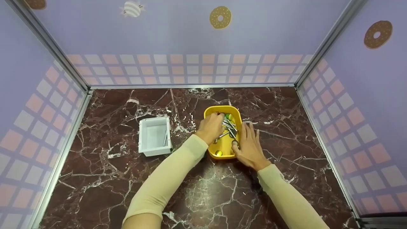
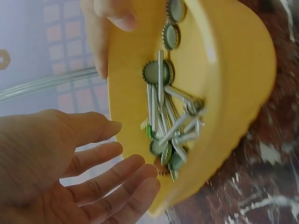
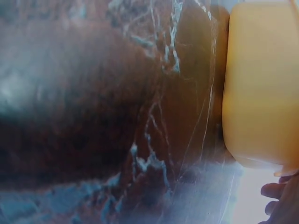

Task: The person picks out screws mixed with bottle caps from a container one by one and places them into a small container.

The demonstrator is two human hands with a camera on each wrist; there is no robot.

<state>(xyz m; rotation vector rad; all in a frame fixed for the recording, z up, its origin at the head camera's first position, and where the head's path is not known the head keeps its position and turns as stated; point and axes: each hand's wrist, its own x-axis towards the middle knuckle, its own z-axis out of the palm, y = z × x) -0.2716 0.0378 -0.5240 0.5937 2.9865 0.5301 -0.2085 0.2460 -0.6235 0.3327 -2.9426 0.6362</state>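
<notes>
A yellow bin (image 1: 226,146) stands in front of me, holding silvery metal rods (image 1: 229,127) and several crimped bottle caps (image 2: 155,72). My left hand (image 1: 211,127) reaches over its left wall towards the far end. In the left wrist view the left hand's fingers (image 2: 133,179) are loosely spread, with nothing between them, near the pile of rods and caps. Along the right wall lies my right hand (image 1: 251,146), fingers outside and thumb hooked over the rim, gripping the bin. The right wrist view shows mostly the bin's outer wall (image 3: 261,84).
To the left of the bin stands a white tray (image 1: 148,149) with a metal rod (image 1: 165,138) leaning inside. The dark red marbled tabletop (image 1: 216,197) is enclosed by lilac panels (image 1: 178,38) at the back and both sides.
</notes>
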